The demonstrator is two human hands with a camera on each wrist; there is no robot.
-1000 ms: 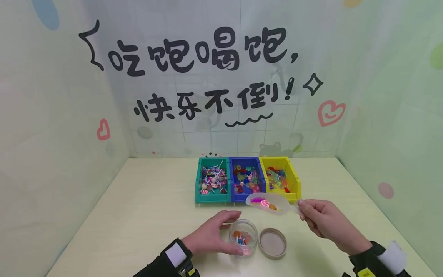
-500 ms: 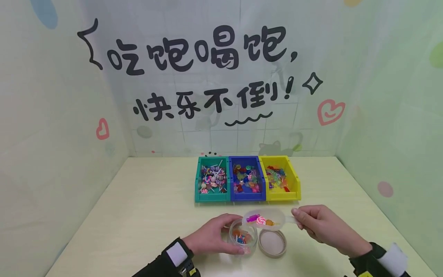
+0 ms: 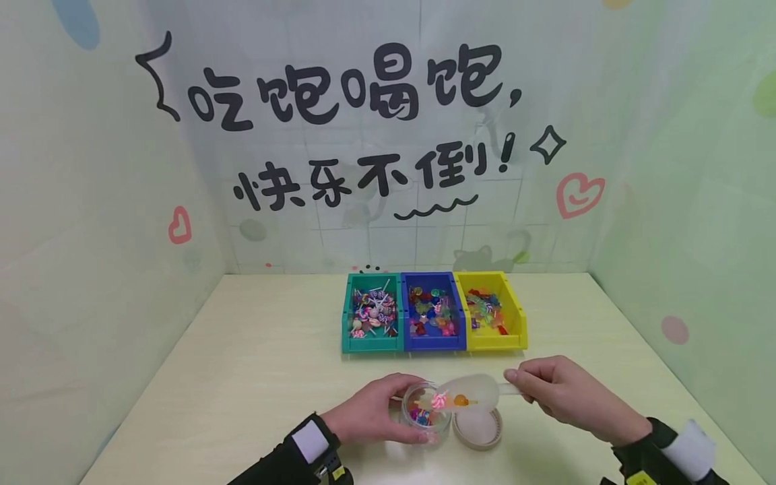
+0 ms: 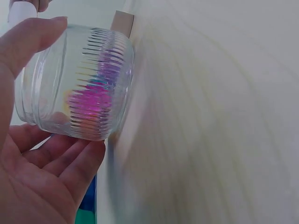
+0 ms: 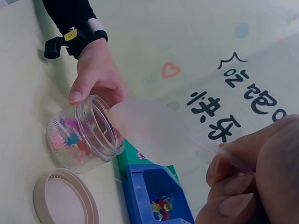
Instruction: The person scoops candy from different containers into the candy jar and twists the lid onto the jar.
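Note:
My left hand (image 3: 372, 412) holds a clear ribbed glass jar (image 4: 70, 79), thumb on one side and fingers on the other. Small colourful candies (image 5: 71, 139) lie inside at its bottom. My right hand (image 3: 566, 397) pinches the thin handle of a translucent white scoop (image 3: 485, 389). The scoop's tip overlaps the jar's open mouth in the head view and is right at the rim in the right wrist view. A pink swirl candy (image 3: 439, 401) sits near the tip, with an orange candy (image 3: 462, 400) behind it.
A pale round lid (image 3: 479, 441) lies right of the jar. Farther back, side by side, stand a green bin (image 3: 372, 345) of small lollipops, a blue bin (image 3: 434, 344) and a yellow bin (image 3: 497, 343) of colourful candies. Printed curtains (image 3: 388, 242) surround the table.
My right hand has brought the scoop down and left from in front of the bins to the jar's mouth. The purple candy has left the scoop's tip. My left hand stays at the jar.

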